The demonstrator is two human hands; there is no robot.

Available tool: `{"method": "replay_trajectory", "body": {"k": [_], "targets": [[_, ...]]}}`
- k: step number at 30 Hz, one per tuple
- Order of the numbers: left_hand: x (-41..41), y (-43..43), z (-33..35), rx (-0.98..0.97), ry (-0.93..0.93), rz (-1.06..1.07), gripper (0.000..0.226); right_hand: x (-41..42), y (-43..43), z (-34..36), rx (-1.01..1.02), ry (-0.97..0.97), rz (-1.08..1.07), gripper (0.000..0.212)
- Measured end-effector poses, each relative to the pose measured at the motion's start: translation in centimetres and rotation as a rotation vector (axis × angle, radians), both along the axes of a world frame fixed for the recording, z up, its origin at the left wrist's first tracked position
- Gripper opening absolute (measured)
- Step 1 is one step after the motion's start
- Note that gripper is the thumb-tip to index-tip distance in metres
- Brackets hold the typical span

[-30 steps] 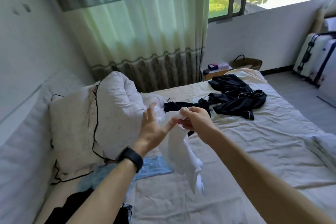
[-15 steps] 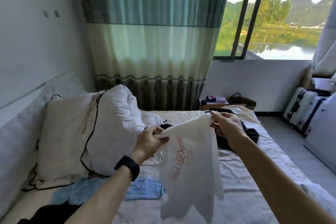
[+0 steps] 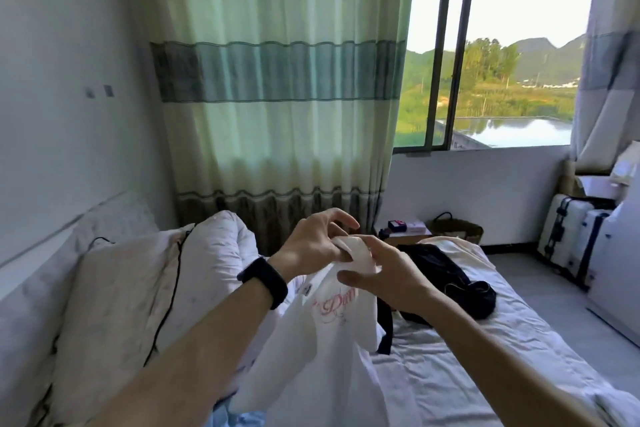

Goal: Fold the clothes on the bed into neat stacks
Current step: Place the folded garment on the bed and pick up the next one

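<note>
Pillows [image 3: 121, 288] are leaning against the headboard. The left hand [image 3: 311, 248] is curling its fingers round the bunched top of the white shirt [image 3: 329, 350], which is hanging above the bed [image 3: 491, 374]. The right hand [image 3: 388, 279] is pinching the same bunch. Dark clothes [image 3: 450, 274] are lying heaped beyond.

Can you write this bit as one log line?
left hand: holds top | right hand: holds top | dark clothes: unfolded on bed
</note>
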State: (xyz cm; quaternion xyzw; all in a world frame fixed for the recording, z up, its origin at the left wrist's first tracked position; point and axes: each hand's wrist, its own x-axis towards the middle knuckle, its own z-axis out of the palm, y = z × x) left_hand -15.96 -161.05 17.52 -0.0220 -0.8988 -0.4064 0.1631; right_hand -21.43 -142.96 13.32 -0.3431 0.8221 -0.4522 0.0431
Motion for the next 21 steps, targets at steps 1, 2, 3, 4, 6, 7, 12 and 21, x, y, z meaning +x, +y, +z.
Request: {"method": "replay_trajectory", "body": {"k": [1,2,3,4,6,7,12,21], "targets": [[0.0,0.2,0.3,-0.007,0.039,0.028,0.043,0.1,-0.8,0.7,0.015,0.095,-0.073,0.035],[0.0,0.3,0.2,0.003,0.100,0.078,0.040,0.3,-1.3,1.5,0.026,0.188,-0.154,0.025],[0.2,0.4,-0.3,0.027,0.170,0.141,0.034,0.3,-1.7,2.1,0.032,0.250,-0.197,0.022],[0.6,0.4,-1.3,0.067,0.224,0.205,0.027,0.3,-2.1,2.6,0.050,0.273,-0.200,0.020],[1.6,0.4,-4.2,0.182,0.214,0.302,0.017,0.4,-2.8,3.4,0.114,0.279,-0.183,0.010],[2.3,0.3,-5.9,0.227,0.161,0.324,0.018,0.4,-3.0,3.6,0.138,0.268,-0.190,0.007],[5.7,0.9,-13.9,0.328,0.016,0.333,0.049,0.6,-4.5,3.7,0.084,0.225,-0.240,0.018],[8.6,-3.4,-18.7,0.045,-0.137,0.480,0.019,-0.7,-1.6,1.3,0.097,0.221,-0.408,0.013]]}}
